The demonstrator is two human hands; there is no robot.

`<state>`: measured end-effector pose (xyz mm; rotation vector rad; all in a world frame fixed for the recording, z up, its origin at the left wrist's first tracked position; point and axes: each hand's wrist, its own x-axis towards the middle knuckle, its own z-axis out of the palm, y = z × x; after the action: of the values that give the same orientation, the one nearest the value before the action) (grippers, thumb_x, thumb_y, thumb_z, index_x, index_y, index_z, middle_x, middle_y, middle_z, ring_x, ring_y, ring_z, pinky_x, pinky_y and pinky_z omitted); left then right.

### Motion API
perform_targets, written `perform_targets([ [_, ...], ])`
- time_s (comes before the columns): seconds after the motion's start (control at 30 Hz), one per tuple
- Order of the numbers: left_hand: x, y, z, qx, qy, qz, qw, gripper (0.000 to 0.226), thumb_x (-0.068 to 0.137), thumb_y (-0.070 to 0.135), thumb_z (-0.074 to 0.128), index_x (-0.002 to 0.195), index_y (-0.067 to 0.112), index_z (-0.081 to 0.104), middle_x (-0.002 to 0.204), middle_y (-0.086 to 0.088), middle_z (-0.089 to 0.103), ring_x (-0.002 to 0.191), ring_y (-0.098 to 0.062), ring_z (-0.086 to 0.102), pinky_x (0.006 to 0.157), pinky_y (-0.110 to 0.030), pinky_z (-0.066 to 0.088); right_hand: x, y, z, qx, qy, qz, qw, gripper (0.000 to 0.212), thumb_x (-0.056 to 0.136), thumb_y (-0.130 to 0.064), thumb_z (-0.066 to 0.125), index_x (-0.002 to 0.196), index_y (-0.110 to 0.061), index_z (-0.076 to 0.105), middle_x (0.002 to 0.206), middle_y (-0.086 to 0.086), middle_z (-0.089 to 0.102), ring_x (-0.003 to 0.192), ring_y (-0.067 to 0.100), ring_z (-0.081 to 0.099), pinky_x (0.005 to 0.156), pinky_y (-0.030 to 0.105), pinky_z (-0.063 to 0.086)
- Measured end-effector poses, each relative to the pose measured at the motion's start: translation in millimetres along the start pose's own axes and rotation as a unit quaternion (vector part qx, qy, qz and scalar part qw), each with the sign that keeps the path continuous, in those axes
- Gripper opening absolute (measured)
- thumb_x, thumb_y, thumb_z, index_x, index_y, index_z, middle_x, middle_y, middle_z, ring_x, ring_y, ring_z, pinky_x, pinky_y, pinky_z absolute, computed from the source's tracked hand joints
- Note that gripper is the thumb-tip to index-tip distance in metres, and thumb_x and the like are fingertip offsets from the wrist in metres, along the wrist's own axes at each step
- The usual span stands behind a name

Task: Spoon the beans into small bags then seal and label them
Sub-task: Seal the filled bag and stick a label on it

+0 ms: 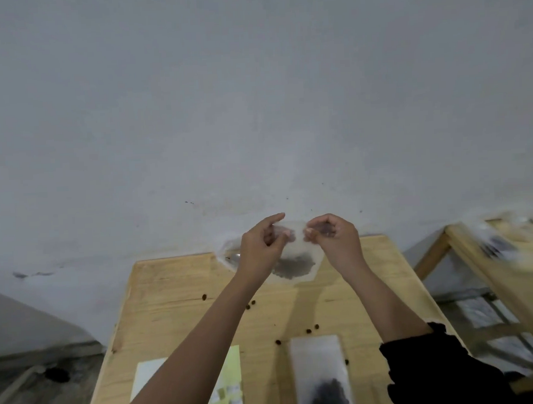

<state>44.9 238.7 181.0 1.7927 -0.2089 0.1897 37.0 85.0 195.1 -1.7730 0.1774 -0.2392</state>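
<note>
A small clear bag (296, 262) with dark beans in its lower part hangs above the far end of the wooden table (172, 315). My left hand (263, 248) pinches the bag's top edge on the left. At the top edge's right side my right hand (335, 240) pinches it too. A second clear bag (322, 375) with dark beans lies flat near the table's front. A sheet of white labels (227, 392) on yellow-green backing lies at the front left, partly hidden by my left forearm.
Loose dark beans (250, 305) are scattered over the tabletop. A clear container (231, 254) sits at the table's far edge behind my left hand. A second wooden table (509, 269) with blurred bags stands to the right. A grey wall rises behind.
</note>
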Motion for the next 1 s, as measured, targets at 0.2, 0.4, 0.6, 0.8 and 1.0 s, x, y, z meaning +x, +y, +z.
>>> perform_targets([
  [0.2,-5,23,47,-0.037,-0.027,0.009,0.999,0.032,0.087,0.007,0.063,0.115,0.022,0.060,0.061,0.011,0.051,0.056,-0.003,0.051,0.072,-0.034,0.054,-16,4,-61,0.088,-0.001,-0.027,0.996,0.015,0.084,-0.002,0.065,0.096,-0.012,0.066,0.085,0.003,0.072,0.079,0.014,0.071,0.074,0.024,0.057],
  [0.4,-30,32,82,-0.155,-0.042,-0.036,0.986,0.023,0.091,0.003,0.056,0.112,0.011,0.060,0.091,-0.006,0.072,0.088,-0.016,0.070,0.080,-0.029,0.054,-25,16,-101,0.097,0.025,-0.017,0.995,0.010,0.086,-0.001,0.062,0.092,-0.006,0.067,0.080,0.004,0.072,0.075,0.013,0.071,0.070,0.020,0.056],
  [0.6,-71,17,96,-0.113,-0.028,-0.047,0.992,0.047,0.091,0.009,0.058,0.133,0.024,0.043,0.097,-0.014,0.067,0.089,-0.028,0.067,0.084,-0.037,0.055,-40,34,-110,0.166,0.022,0.039,0.985,0.014,0.089,0.000,0.058,0.088,-0.013,0.064,0.083,0.005,0.071,0.071,0.009,0.070,0.062,0.016,0.054],
  [0.8,-123,-17,97,-0.089,-0.051,-0.114,0.988,0.068,0.087,0.004,0.062,0.142,0.025,0.028,0.104,-0.008,0.067,0.091,-0.018,0.067,0.081,-0.029,0.053,-58,70,-99,0.142,0.057,0.090,0.984,0.016,0.086,-0.013,0.066,0.095,-0.021,0.057,0.104,0.014,0.067,0.090,0.027,0.067,0.052,0.017,0.048],
  [1.0,-161,-49,93,-0.013,-0.002,-0.185,0.983,0.059,0.089,0.011,0.061,0.139,0.024,0.034,0.097,0.003,0.058,0.082,-0.011,0.062,0.067,-0.012,0.050,-107,130,-89,-0.116,-0.061,0.114,0.985,0.052,0.080,-0.021,0.072,0.121,-0.019,0.041,0.117,0.000,0.053,0.103,0.019,0.057,0.081,0.034,0.053],
])
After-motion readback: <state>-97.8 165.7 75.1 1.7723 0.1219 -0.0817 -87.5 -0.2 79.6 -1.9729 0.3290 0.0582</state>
